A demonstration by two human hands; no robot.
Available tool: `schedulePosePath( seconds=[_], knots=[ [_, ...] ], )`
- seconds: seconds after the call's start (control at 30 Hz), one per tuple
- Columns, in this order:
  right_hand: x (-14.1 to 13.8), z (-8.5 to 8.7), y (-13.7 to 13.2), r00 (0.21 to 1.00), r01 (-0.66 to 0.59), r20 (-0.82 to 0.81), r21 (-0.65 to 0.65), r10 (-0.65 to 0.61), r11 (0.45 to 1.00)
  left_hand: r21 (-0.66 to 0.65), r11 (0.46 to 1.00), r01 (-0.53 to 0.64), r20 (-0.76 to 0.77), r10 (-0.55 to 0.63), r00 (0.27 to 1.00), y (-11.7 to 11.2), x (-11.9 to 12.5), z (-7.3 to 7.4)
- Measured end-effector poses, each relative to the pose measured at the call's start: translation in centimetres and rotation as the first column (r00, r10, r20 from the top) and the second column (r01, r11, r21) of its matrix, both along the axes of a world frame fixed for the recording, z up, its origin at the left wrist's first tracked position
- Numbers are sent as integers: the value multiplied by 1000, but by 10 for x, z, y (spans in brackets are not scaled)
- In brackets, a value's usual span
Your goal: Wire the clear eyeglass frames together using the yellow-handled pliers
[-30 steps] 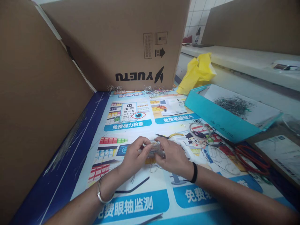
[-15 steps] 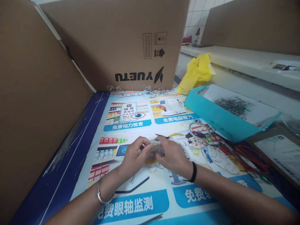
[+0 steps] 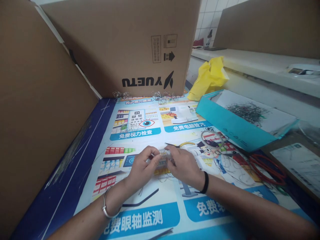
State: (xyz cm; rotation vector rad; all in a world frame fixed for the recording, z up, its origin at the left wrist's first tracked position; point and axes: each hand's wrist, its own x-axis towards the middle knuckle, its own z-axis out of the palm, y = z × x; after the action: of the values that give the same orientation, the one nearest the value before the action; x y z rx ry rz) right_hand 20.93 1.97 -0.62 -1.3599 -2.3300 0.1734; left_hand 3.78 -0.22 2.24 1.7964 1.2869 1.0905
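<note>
My left hand [image 3: 143, 166] and my right hand [image 3: 184, 166] meet at the middle of a printed poster mat [image 3: 140, 220]. Both pinch a small clear piece [image 3: 163, 159] between their fingertips; it is too small to name. Thin wire loops lie on the mat just under the hands. A silver bangle is on my left wrist and a black band on my right. Yellow-handled pliers [image 3: 183, 144] lie just beyond my right hand.
A large cardboard box [image 3: 125, 46] stands behind, another cardboard wall at left. A teal box lid [image 3: 225, 121] with small metal parts lies to the right, beside a yellow bag [image 3: 208, 78], a wire ring [image 3: 212, 138] and red-handled tools [image 3: 268, 168]. A black stick [image 3: 142, 198] lies near my left wrist.
The hands have drawn slightly closer together over the small piece; otherwise nothing has moved apart from a small camera shift.
</note>
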Motion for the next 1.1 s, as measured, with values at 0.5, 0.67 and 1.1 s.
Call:
schedulePosePath(
  seconds=[0.5, 0.67, 1.1],
  knots=[
    [0, -3, 0, 998, -6, -60, 7, 6, 1000, 40, 999, 8, -28, -7, 1000, 3, -2, -6],
    [0, -4, 0, 997, -5, -80, 1, 5, 1000, 29, 1000, -5, -28, 6, 1000, 2, -2, -4],
    [8, -4, 0, 935, -152, -337, -103, 110, 983, -72, 995, -64, 59, 68, 996, 5, -5, -13]
  ],
)
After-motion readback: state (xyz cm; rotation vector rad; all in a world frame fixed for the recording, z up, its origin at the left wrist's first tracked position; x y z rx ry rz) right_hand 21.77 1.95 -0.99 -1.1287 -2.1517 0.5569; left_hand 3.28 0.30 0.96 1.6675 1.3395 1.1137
